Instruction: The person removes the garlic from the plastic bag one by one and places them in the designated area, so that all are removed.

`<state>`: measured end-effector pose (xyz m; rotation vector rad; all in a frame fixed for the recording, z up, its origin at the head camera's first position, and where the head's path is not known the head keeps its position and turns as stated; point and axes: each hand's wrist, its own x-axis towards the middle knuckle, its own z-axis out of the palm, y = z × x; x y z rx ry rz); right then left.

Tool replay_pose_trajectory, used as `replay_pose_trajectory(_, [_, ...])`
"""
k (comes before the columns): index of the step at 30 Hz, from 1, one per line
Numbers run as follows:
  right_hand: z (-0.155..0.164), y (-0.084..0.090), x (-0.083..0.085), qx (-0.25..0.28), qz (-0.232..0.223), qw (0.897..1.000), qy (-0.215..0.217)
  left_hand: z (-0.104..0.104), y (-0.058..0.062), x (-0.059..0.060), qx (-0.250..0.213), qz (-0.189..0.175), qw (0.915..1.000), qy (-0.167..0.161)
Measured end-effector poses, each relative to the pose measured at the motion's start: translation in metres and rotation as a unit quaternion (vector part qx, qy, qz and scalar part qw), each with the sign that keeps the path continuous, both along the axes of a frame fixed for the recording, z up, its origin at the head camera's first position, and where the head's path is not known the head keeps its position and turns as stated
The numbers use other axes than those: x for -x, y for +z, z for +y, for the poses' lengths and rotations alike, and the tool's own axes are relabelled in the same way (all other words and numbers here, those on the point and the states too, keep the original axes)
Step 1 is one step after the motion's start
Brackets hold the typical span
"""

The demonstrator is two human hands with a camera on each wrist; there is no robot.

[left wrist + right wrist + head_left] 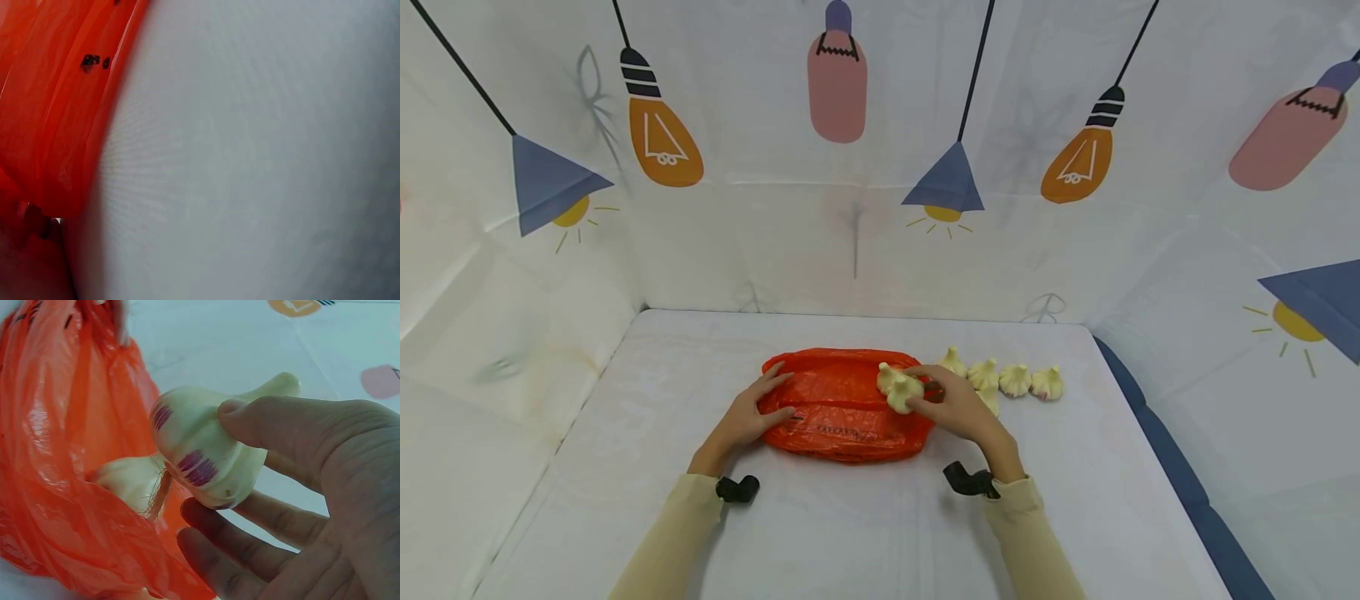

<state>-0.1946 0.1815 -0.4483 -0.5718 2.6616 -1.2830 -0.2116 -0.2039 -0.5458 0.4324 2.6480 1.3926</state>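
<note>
A red plastic bag (835, 433) lies on the white table, its mouth spread wide. At its left end, my left hand (748, 412) holds the bag between the thumb on the near side and the fingers on the far side. My right hand (958, 404) pinches a garlic bulb (206, 444) between thumb and fingers over the bag's right part. The bulb is pale with purple streaks. A second garlic bulb (128, 481) sits against the red plastic just behind it, with a fibrous string (161, 494) between the two. The left wrist view shows mostly bag and tabletop.
To the right of the bag, several garlic bulbs (1015, 381) stand close together on the white table (865, 533); the right hand partly covers the nearest one. A white sheet printed with lamps (842, 233) hangs behind. Dark blue padding (1172, 458) runs along the table's right edge.
</note>
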Motion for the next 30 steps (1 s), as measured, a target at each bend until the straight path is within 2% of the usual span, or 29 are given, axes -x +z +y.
replay_pose_trajectory(13, [0.021,0.006,-0.008,0.056,0.001,0.997,-0.055,-0.001,-0.001,0.000,0.007,-0.004,1.0000,0.003])
replay_pose_trajectory(30, [0.044,0.008,-0.015,0.080,0.022,0.991,-0.109,0.000,0.000,0.001,0.003,-0.011,0.9999,0.005])
